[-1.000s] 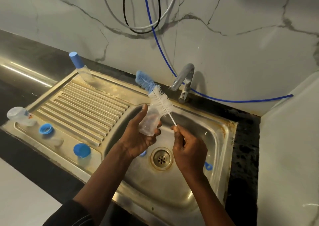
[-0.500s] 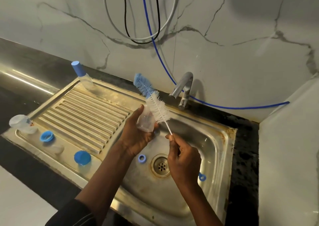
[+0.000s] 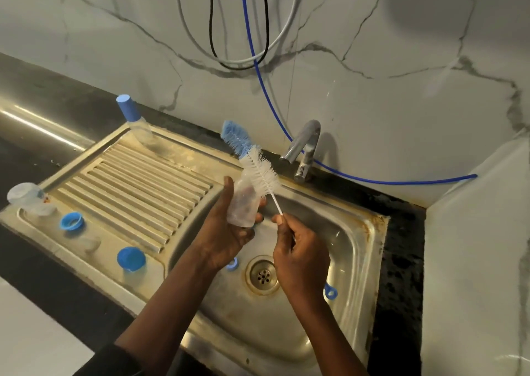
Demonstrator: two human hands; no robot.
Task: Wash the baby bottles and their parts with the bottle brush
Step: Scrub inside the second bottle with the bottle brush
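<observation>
On my feed, the left hand (image 3: pixel 226 232) is curled round a clear baby bottle (image 3: pixel 242 206), thumb up along its near side, and holds it tilted over the basin of the steel sink (image 3: pixel 370 232). The right hand (image 3: pixel 301 255) pinches the thin white stem of the bottle brush (image 3: pixel 262 175) between thumb and fingertips, with the other fingers folded in. The white bristles lie against the bottle's upper end, and the blue tip sticks out past it toward the wall. I cannot tell whether any bristles are inside.

Below the hands sits the drain (image 3: pixel 262 275), with one small blue ring (image 3: pixel 231 263) just beside it on the left and another blue ring (image 3: pixel 329 292) on the right. The tap (image 3: pixel 304 146) stands behind the basin. On the ribbed drainboard (image 3: pixel 137 180) I see more parts: a bottle with a blue cap (image 3: pixel 134 120) at the far corner, a clear bottle lying on its side (image 3: pixel 25 196), a blue collar (image 3: pixel 71 221) and a blue lid (image 3: pixel 131 259) along the near edge.
</observation>
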